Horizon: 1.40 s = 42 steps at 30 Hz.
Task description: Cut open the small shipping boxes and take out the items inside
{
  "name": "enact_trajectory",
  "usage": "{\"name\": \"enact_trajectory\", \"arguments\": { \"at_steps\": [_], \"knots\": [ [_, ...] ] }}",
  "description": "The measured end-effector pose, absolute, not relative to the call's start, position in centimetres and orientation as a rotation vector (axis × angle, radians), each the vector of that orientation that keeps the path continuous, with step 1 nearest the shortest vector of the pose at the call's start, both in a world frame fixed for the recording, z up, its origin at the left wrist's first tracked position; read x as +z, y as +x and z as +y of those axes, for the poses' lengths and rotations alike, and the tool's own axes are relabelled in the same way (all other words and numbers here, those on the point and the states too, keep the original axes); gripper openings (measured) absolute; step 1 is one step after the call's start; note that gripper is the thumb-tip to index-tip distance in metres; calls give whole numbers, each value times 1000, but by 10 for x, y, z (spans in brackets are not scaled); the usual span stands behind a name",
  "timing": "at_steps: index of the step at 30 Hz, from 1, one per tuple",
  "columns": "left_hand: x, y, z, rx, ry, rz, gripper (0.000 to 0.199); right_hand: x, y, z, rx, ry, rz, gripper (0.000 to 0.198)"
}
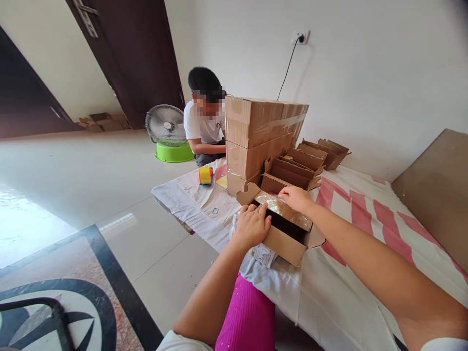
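The left hand (252, 225) sits in the middle of the frame. Its fingers are bent and press down on the near edge of a small open box (285, 234). It grips nothing; it just pushes on the box. The right hand (295, 197) is just above and to the right of it. Its fingers curl over the far edge of the same box, on a shiny plastic-wrapped thing (281, 207) that lies across the top. I cannot tell if the right hand pinches the wrap or only rests on it.

The box lies on a bed sheet (365, 219) with pink and white stripes, a little right of the middle of the frame. A white paper slip (263, 254) sticks out from under the box, near its front corner.

Just behind the box are more open boxes (303, 163) in a row. To their left stands a stack of taped boxes (261, 139). A yellow tape roll (205, 175) lies left of the stack. Farther back, a person (204, 124) in a white shirt sits on the floor beside a fan (166, 125) on a green tub (174, 152).

What could go wrong? The box flaps are loose, so a hard push could bend a side. The wrapped thing could slip if the box tips. The paper slip could tear or crumple if the box is dragged over it. The stack is close by, and a bump from an arm could knock it over.
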<state>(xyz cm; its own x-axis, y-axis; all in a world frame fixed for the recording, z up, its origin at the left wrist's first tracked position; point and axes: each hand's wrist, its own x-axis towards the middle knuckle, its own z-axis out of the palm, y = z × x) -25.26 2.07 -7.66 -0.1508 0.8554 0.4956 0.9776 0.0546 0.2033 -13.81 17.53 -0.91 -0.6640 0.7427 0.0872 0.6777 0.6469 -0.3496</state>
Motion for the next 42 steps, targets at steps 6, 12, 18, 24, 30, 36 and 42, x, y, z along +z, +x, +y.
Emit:
{"name": "enact_trajectory", "arguments": {
  "at_steps": [6, 12, 18, 24, 30, 36, 42],
  "knots": [
    [-76, -253, 21, -748, -1876, -2107, 40, -14, -130, 177, 469, -1231, -2646, 16],
    [-77, -253, 21, -751, -1873, -2108, 39, -17, -124, 177, 579, -1253, -2671, 22],
    [-71, -251, 19, -679, -1889, -2182, 43, -15, -124, 172, 614, -1164, -2702, 18],
    [-68, -250, 17, -660, -1911, -2212, 45, -16, -130, 171, 567, -1041, -2817, 30],
    [-67, -249, 17, -649, -1910, -2214, 46, -17, -135, 171, 478, -1018, -2866, 26],
    [-68, -250, 17, -669, -1900, -2196, 45, -12, -133, 163, 396, -936, -2932, 22],
    [-69, -250, 18, -670, -1906, -2196, 44, -9, -132, 159, 333, -881, -3000, 20]
  ]
}}
